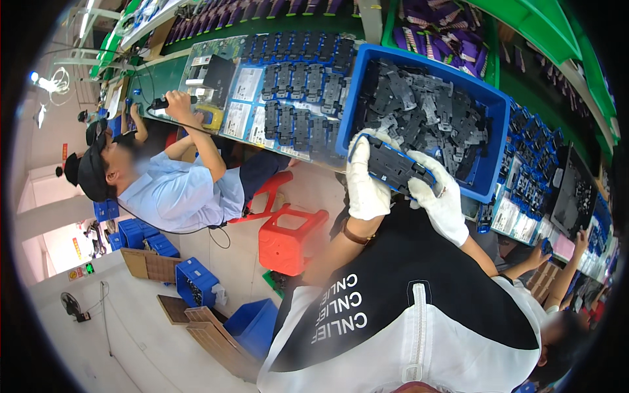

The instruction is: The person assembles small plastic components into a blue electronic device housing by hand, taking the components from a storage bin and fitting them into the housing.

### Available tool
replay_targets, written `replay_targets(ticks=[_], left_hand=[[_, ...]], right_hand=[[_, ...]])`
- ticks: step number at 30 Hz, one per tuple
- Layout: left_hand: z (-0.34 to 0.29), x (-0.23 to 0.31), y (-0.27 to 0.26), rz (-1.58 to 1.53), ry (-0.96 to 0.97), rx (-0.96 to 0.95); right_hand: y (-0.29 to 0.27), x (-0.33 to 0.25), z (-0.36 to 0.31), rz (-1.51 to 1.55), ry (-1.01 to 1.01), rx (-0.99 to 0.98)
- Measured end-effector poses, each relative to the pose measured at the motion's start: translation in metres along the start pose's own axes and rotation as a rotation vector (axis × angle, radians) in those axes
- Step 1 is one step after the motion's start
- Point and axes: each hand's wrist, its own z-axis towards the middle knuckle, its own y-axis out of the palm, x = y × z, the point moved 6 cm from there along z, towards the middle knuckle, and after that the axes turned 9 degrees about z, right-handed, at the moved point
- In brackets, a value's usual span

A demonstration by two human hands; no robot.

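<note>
A black plastic part with a blue edge is held between my two white-gloved hands, just at the near rim of a blue bin. My left hand grips its left end, with fingers closed around the side. At the other end, my right hand has its thumb and fingers closed on the part. Many loose black plastic pieces lie heaped in the bin. Rows of similar black-and-blue parts lie on the bench to the left of it.
More blue-and-black parts cover the bench at right, near a black tray. Behind the bin stands a green crate of purple pieces. A co-worker sits at left with a tool; a red stool stands between us.
</note>
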Motion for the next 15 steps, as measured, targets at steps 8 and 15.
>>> replay_targets(ticks=[8, 15], left_hand=[[0.014, -0.024, -0.044, 0.017, -0.162, 0.184], [0.125, 0.082, -0.180, 0.040, -0.014, 0.399]], right_hand=[[0.005, 0.035, 0.047, -0.195, -0.125, -0.047], [-0.019, 0.030, 0.075, -0.346, -0.192, 0.073]])
